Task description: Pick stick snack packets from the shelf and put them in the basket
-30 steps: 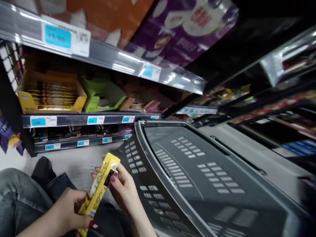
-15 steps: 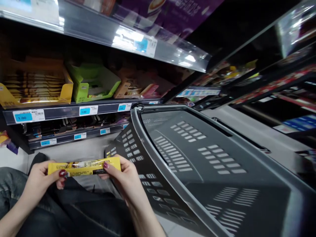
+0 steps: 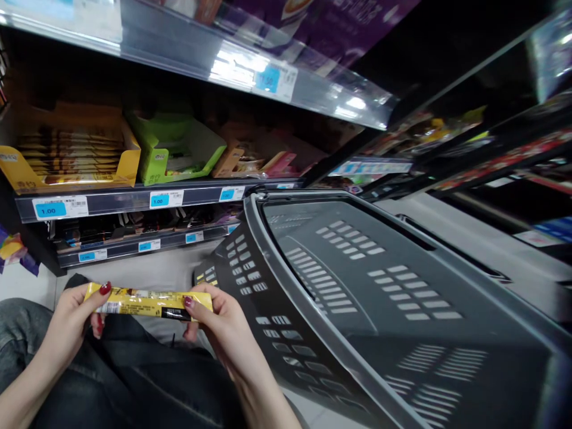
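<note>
A slim yellow snack packet (image 3: 147, 303) is stretched between my two hands, above my lap. Its printed side faces up, showing a barcode near the left end and a black date patch near the right. My left hand (image 3: 74, 316) pinches the left end, thumb on top. The right end is gripped by my right hand (image 3: 223, 319), its thumb beside the black patch. Ahead on the shelf, a yellow display box (image 3: 127, 164) holds a stack of similar-looking packets. A green display box (image 3: 154, 164) stands to its right.
A large grey shopping basket (image 3: 304, 268) stands on the floor at my right, close to my right forearm. The shelf edge (image 3: 120, 199) carries price tags. Above it juts an upper shelf (image 3: 179, 56). Dark packets lie on the bottom shelf (image 3: 129, 241).
The packet's right end has dipped slightly, and my left thumb has moved up toward the end, uncovering the barcode. The view has shifted a little, so shelf and basket appear further right.
</note>
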Motion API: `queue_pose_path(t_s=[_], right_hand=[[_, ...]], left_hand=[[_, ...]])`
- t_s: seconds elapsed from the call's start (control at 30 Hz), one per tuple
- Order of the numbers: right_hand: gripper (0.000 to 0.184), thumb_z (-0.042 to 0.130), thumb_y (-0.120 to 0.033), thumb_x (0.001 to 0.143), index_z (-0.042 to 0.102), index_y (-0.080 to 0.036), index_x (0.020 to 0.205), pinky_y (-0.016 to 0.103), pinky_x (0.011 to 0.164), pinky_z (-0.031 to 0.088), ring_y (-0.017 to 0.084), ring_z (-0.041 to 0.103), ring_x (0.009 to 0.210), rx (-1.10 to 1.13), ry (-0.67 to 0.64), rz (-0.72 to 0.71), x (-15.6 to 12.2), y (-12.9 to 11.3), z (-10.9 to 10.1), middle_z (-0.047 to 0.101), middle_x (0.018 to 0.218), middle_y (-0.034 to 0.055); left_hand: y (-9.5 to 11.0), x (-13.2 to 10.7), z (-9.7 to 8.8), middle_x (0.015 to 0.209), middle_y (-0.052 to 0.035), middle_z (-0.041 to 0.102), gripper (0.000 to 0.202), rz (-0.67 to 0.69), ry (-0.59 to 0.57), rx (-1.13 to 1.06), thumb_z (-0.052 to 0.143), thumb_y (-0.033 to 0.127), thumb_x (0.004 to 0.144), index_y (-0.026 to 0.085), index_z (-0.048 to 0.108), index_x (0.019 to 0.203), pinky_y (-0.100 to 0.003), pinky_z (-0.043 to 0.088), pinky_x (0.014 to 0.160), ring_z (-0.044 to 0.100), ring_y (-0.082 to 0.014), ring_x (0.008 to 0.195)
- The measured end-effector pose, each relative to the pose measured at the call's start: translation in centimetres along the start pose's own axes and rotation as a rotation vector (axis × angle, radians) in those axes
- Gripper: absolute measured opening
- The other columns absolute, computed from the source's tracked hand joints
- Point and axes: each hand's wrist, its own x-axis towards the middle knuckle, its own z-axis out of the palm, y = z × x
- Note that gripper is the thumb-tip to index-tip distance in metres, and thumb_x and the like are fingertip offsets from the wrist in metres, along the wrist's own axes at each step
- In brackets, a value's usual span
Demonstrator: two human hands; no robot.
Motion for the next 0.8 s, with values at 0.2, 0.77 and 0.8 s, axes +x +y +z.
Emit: queue_pose_path(t_s=[0.2, 0.77, 0.8], right_hand=[[0.035, 0.076, -0.030, 0.058, 0.052, -0.016, 0.080, 0.015, 0.037, 0.036, 0.007, 0.052, 0.034, 0.097, 0.034, 0.090, 0.5, 0.3, 0.1, 0.056, 0.051, -0.0058], [0.002, 0.069, -0.017, 0.070, 0.070, -0.019, 0.071, 0.020, 0.048, 0.049, 0.013, 0.062, 0.054, -0.464, -0.041, -0.572, -1.5, -2.3, -3.4, 0.067, 0.067, 0.0029], [0.007, 0.070, -0.013, 0.069, 0.070, -0.020, 0.068, 0.020, 0.054, 0.051, 0.014, 0.064, 0.061, -0.472, -0.048, -0.650, -1.4, -2.5, -3.7, 0.068, 0.074, 0.0037]], left_hand=[[-0.8, 0.9, 0.0, 0.026, 0.0098, 0.028, 0.039, -0.357, -0.118, -0.284, 0.072, 0.037, 0.062, 0.014, 0.048, 0.042, -0.013, 0.020, 0.030, 0.030, -0.0022, 0.026], [0.4, 0.0, -1.3, 0.067, -0.0017, 0.067, 0.014, 0.913, -0.287, 0.649, 0.059, 0.020, 0.079, 0.019, 0.070, 0.087, -0.016, 0.048, 0.044, 0.061, -0.0106, 0.053], [0.5, -0.1, -1.4, 0.074, -0.0031, 0.069, 0.019, 1.071, -0.306, 0.740, 0.057, 0.017, 0.080, 0.020, 0.069, 0.095, -0.017, 0.051, 0.052, 0.064, -0.0121, 0.062]])
